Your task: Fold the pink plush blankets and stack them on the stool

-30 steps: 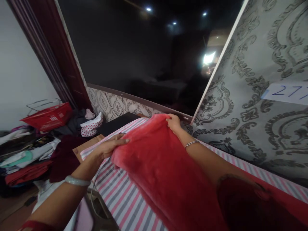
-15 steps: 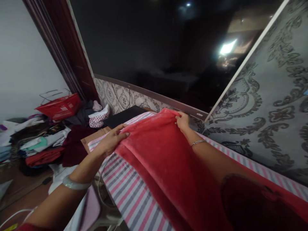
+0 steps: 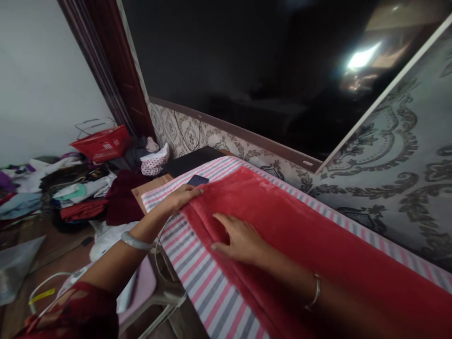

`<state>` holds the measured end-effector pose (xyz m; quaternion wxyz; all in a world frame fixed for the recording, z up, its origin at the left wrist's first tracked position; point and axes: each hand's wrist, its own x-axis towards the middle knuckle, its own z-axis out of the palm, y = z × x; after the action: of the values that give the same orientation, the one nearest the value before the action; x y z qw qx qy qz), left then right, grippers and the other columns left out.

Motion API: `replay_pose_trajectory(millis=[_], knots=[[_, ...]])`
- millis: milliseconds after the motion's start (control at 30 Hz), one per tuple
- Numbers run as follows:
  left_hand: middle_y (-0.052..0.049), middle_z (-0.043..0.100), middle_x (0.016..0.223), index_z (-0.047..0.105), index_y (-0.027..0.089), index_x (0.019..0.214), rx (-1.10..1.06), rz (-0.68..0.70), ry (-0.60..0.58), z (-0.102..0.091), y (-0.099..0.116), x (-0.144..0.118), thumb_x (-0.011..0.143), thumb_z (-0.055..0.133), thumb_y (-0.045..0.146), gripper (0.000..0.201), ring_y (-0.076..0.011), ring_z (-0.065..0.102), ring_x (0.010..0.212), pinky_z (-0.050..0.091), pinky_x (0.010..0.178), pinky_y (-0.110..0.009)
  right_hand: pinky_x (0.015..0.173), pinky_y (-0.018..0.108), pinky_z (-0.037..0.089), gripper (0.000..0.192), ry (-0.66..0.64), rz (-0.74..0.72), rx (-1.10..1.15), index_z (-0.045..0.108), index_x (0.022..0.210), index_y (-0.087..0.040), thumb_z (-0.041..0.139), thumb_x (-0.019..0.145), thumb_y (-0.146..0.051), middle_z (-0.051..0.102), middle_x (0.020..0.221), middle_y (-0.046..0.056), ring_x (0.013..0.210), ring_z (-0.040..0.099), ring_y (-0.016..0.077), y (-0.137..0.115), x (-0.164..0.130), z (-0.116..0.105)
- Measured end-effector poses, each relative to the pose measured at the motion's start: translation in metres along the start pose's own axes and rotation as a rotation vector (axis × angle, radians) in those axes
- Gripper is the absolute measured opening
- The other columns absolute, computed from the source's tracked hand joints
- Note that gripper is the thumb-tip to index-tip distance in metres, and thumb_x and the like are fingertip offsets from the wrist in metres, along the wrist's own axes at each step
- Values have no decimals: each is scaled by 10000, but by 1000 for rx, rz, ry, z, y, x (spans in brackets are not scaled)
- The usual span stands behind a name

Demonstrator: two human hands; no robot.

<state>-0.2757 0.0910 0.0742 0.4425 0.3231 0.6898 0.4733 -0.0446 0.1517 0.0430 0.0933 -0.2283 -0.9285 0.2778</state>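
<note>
Both hands now flat on red cloth (image 3: 282,216)

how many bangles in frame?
2. One pale bangle on the left wrist, near the striped cloth's edge; one thin metal bangle on the right wrist, over the red fabric.

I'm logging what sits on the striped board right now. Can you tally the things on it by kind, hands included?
Red plush cloth: 1
Dark phone: 1
Hands resting on the cloth: 2, left hand and right hand
Total: 4, all on the striped board
</note>
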Motion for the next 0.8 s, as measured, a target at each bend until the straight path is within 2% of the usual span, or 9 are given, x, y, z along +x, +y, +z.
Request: replay_pose_trajectory(millis=[67, 167, 333, 467, 533, 633, 700, 800], knots=[[-14, 672, 582, 698, 161, 677, 9, 19, -18, -1, -1, 1, 593, 805, 454, 324, -144, 554, 498, 439, 504, -263, 1018, 485, 467, 658, -17, 18, -28, 511, 1471, -207, 656, 833, -274, 590, 1412, 173, 1219, 601, 343, -8, -10, 9], [-8, 642, 558, 674, 161, 653, 17, 33, -40, -1, -2, -1, 578, 788, 448, 317, -127, 518, 470, 413, 486, -259, 1046, 424, 462, 554, 36, -30, 30, 581, 1406, -175, 528, 856, -141, 633, 1355, 156, 1204, 613, 285, -9, -11, 8], [2, 579, 502, 614, 173, 580, 53, 67, -36, -1, 1, -10, 538, 790, 525, 396, -118, 474, 443, 377, 462, -260, 982, 389, 500, 527, 64, -134, 30, 624, 1359, -185, 501, 851, -117, 694, 1223, 135, 1106, 646, 259, -11, -15, 10], [13, 583, 541, 607, 184, 627, 127, 114, -15, -2, 1, -14, 522, 783, 525, 398, -122, 480, 477, 364, 471, -254, 1021, 408, 482, 535, 6, -156, 30, 581, 1414, -202, 501, 887, -150, 658, 1324, 140, 1168, 634, 261, -14, -19, 23], [35, 557, 547, 578, 195, 627, 176, 147, 14, -4, -1, -15, 528, 766, 489, 363, -114, 460, 492, 345, 477, -245, 1029, 413, 480, 502, -18, -170, 90, 597, 1399, -206, 520, 903, -191, 662, 1332, 129, 1175, 637, 259, -10, -18, 22], [58, 506, 547, 522, 211, 614, 255, 189, 64, -5, -3, -14, 563, 693, 419, 275, -109, 425, 506, 299, 482, -239, 970, 383, 516, 372, 31, -153, 231, 704, 1247, -229, 546, 910, -241, 730, 1218, 85, 1085, 679, 233, 9, -10, 8], [59, 488, 554, 504, 218, 616, 317, 215, 98, -4, -3, -15, 592, 627, 372, 198, -116, 420, 522, 278, 499, -247, 908, 368, 539, 306, 158, -87, 246, 745, 1138, -236, 534, 916, -250, 755, 1138, 74, 1012, 697, 223, 33, 0, -9], [61, 440, 535, 472, 226, 589, 441, 273, 178, 0, 0, -16, 595, 577, 275, 116, -129, 405, 547, 239, 537, -269, 909, 370, 537, 304, 367, 56, 88, 742, 1113, -229, 543, 886, -205, 746, 1129, 70, 1019, 682, 218, 76, 17, -39]])
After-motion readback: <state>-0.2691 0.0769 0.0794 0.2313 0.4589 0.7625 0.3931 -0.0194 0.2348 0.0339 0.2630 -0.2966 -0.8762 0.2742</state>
